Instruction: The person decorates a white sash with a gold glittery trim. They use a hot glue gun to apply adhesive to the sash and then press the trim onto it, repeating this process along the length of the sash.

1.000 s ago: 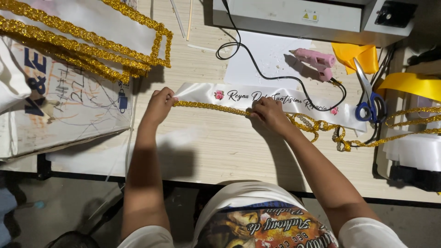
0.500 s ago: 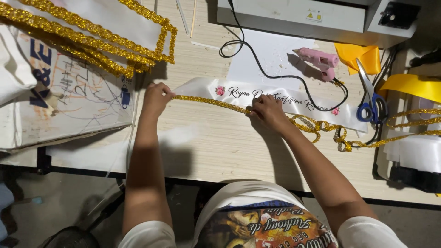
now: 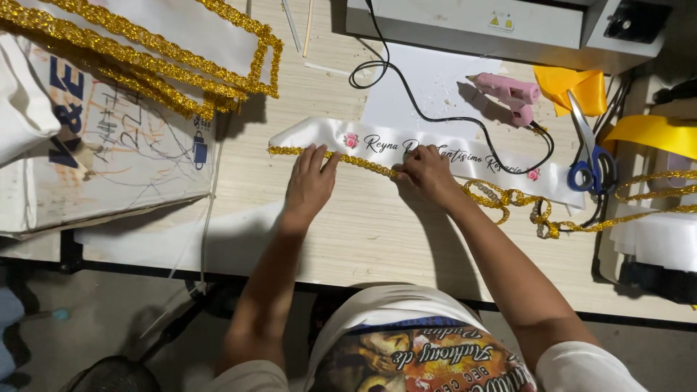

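Hands: left (image 3: 308,181) flat, right (image 3: 427,170) pinching gold trim (image 3: 363,162) along white lettered sash (image 3: 465,156).

Left hand (image 3: 308,185) has slid right along the gold sequin trim (image 3: 363,162), from near the white sash (image 3: 465,156) end toward the middle, now close to the right hand (image 3: 428,173). Fingers lie flat on the trim. Right hand looks unmoved, possibly shifted slightly; hard to tell since the camera moved.
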